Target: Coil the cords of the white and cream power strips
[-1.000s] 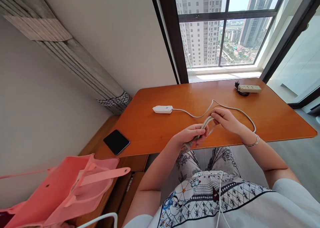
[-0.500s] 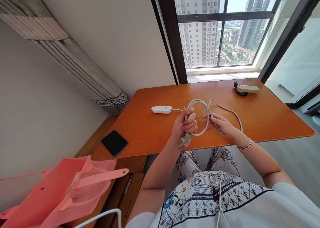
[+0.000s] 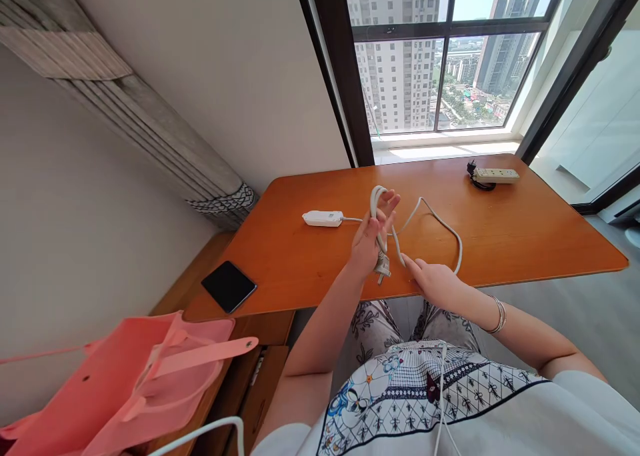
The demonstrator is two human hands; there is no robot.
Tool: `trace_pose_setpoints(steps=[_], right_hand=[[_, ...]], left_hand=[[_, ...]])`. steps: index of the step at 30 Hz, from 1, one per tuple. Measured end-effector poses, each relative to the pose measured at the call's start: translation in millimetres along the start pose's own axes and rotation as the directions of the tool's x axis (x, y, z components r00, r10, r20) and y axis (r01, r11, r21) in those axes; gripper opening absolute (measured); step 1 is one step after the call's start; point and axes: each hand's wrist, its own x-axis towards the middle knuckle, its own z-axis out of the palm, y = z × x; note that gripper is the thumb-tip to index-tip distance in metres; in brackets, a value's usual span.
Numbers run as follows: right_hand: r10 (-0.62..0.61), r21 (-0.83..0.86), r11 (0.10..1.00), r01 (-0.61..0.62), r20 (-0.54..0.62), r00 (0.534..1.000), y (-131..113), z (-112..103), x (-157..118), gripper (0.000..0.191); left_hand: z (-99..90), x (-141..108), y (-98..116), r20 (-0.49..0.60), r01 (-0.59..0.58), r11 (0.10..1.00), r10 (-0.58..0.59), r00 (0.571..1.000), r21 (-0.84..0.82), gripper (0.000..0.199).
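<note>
In the head view, my left hand (image 3: 369,241) is closed around a small coil of white power cord (image 3: 374,201), its fingertips pointing up and away. The plug (image 3: 383,265) hangs below the palm. My right hand (image 3: 434,280) pinches the cord between thumb and fingers near the table's front edge; its lower fingers are partly hidden. From there the loose cord (image 3: 443,221) runs in a wide bend over the table. To the left, the cord joins a white power strip (image 3: 323,219) that lies flat on the tabletop.
On the orange-brown table (image 3: 300,269) lie a black phone (image 3: 229,287) at left and a second power strip (image 3: 496,176) with a black cord at the far right. A pink bag (image 3: 135,376) stands at lower left. Behind the table is a window (image 3: 445,76).
The large loop between my hands has drawn into a smaller, narrower coil at my left hand. My right hand has moved down and towards me along the cord.
</note>
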Motion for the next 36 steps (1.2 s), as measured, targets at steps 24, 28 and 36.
trace_pose_setpoints(steps=[24, 28, 36], right_hand=[[0.004, 0.825, 0.457, 0.332, -0.375, 0.927, 60.3, -50.5, 17.3, 0.034], [0.009, 0.901, 0.279, 0.334, -0.35, 0.937, 66.5, -42.0, 19.8, 0.04], [-0.003, 0.926, 0.16, 0.341, -0.345, 0.939, 67.5, -40.4, 14.3, 0.043]], left_hand=[[8.5, -37.3, -19.1, 0.588, 0.837, 0.45, -0.601, 0.541, -0.311, 0.05], [8.6, -34.9, -12.3, 0.528, 0.821, 0.415, -0.629, 0.57, -0.393, 0.06], [6.2, -31.1, -7.2, 0.453, 0.792, 0.407, -0.66, 0.599, -0.455, 0.047]])
